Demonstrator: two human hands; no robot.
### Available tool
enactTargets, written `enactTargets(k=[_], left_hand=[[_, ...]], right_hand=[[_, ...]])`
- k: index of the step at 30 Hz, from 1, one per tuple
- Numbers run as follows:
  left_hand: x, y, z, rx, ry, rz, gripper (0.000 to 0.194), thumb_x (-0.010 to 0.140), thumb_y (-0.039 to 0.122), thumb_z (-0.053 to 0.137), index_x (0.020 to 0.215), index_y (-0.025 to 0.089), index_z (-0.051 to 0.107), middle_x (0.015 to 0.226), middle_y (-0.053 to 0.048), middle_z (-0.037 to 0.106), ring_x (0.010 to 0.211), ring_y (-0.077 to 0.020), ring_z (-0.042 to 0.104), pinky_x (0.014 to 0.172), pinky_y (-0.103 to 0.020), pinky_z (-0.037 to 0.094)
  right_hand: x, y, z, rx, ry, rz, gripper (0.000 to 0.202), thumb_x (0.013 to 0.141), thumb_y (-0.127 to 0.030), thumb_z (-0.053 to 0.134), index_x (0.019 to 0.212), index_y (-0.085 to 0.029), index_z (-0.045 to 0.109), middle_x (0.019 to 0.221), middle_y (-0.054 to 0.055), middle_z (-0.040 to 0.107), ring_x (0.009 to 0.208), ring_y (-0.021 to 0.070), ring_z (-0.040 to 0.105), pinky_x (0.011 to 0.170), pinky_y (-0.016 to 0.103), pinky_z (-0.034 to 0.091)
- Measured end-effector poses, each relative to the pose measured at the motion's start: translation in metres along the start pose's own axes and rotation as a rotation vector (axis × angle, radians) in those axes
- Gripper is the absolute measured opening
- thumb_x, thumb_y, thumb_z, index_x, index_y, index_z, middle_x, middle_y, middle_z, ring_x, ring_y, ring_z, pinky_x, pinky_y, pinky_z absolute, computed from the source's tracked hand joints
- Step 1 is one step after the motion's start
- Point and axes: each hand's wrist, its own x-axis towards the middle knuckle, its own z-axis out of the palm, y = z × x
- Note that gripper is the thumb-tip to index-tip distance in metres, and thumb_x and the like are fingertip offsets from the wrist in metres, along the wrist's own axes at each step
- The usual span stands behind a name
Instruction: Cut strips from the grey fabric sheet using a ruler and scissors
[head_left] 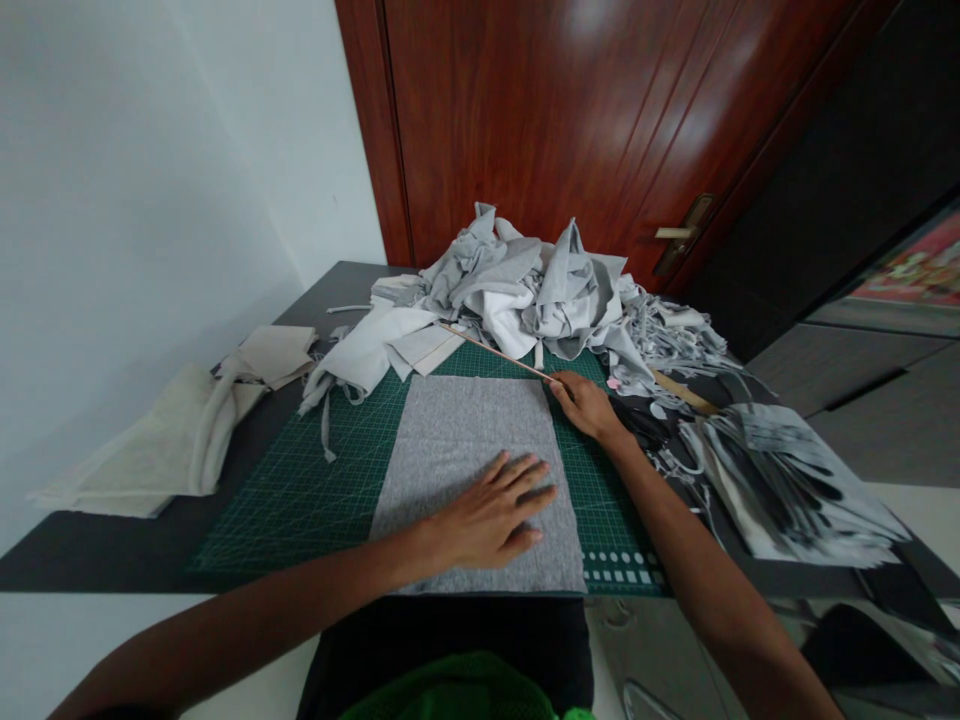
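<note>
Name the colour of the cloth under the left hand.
Mottled grey; the cloth shows in the head view.

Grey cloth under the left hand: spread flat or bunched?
Spread flat: the grey cloth lies nearly smooth on the green mat, left hand resting on it. Doubled or single: cannot tell.

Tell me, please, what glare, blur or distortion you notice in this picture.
Head view: soft glare on the door; head view: wide-angle stretching towards the edges; head view: the cloth stack looks smeared, while the gray cloth appears clearer.
</note>
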Motion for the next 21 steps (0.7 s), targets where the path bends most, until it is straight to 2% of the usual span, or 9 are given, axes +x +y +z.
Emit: enactTargets(k=[3,9,11,13,15,17,19,21], left_hand=[[0.001,0.009,0.006,-0.012,-0.001,-0.018,0.062,0.111,0.049,0.048,0.166,0.021,0.042,0.177,-0.013,0.033,0.167,-0.0343,0.023,0.137,-0.058,0.017],[0.003,0.023,0.012,-0.017,-0.024,-0.048,0.066,0.112,0.054,0.044,0.167,0.018,0.039,0.179,-0.017,0.028,0.168,-0.0369,0.019,0.136,-0.062,0.016],[0.005,0.026,0.008,-0.038,-0.014,-0.033,0.065,0.112,0.054,0.042,0.167,0.019,0.040,0.178,-0.017,0.029,0.168,-0.0367,0.021,0.135,-0.061,0.019],[0.008,0.022,-0.003,-0.087,0.008,-0.011,0.062,0.113,0.052,0.039,0.165,0.019,0.042,0.175,-0.016,0.036,0.165,-0.0342,0.029,0.134,-0.058,0.026],[0.010,0.009,-0.019,-0.154,0.050,-0.024,0.054,0.115,0.045,0.036,0.160,0.019,0.048,0.164,-0.014,0.053,0.154,-0.0293,0.047,0.127,-0.050,0.039],[0.011,-0.013,-0.036,-0.186,0.104,-0.084,0.043,0.115,0.037,0.037,0.146,0.019,0.060,0.139,-0.011,0.070,0.131,-0.0256,0.064,0.116,-0.046,0.050],[0.009,-0.039,-0.047,-0.146,0.169,-0.171,0.036,0.112,0.029,0.039,0.130,0.018,0.068,0.126,-0.011,0.072,0.122,-0.0261,0.066,0.112,-0.047,0.053],[0.004,-0.062,-0.050,-0.113,0.212,-0.217,0.034,0.108,0.019,0.040,0.126,0.017,0.068,0.125,-0.011,0.072,0.121,-0.0256,0.066,0.112,-0.047,0.053]], right_hand=[[0.000,-0.002,0.000,0.021,-0.026,-0.049,0.044,0.113,-0.048,0.036,0.122,-0.023,0.072,0.119,0.012,0.076,0.112,0.0286,0.071,0.097,0.041,0.055],[-0.001,-0.009,-0.003,0.058,-0.109,-0.101,0.039,0.113,-0.049,0.041,0.126,-0.023,0.067,0.121,0.011,0.073,0.114,0.0279,0.070,0.100,0.041,0.055],[-0.002,-0.011,-0.005,0.066,-0.128,-0.111,0.038,0.113,-0.047,0.040,0.126,-0.023,0.066,0.122,0.012,0.072,0.115,0.0277,0.070,0.100,0.042,0.055],[-0.002,-0.011,-0.006,0.077,-0.135,-0.122,0.037,0.113,-0.046,0.039,0.127,-0.024,0.066,0.121,0.011,0.072,0.114,0.0270,0.070,0.101,0.042,0.055],[-0.002,-0.010,-0.006,0.078,-0.140,-0.133,0.036,0.113,-0.045,0.040,0.126,-0.023,0.066,0.119,0.011,0.071,0.112,0.0264,0.070,0.100,0.041,0.056],[-0.002,-0.008,-0.005,0.067,-0.149,-0.140,0.035,0.112,-0.045,0.044,0.125,-0.023,0.067,0.117,0.011,0.071,0.109,0.0260,0.070,0.099,0.040,0.056],[-0.001,-0.006,-0.003,0.044,-0.156,-0.139,0.032,0.110,-0.044,0.050,0.124,-0.022,0.068,0.117,0.011,0.070,0.108,0.0264,0.070,0.097,0.040,0.057],[-0.001,-0.004,0.000,0.022,-0.161,-0.129,0.031,0.108,-0.043,0.055,0.127,-0.023,0.070,0.118,0.011,0.069,0.108,0.0271,0.070,0.095,0.040,0.058]])
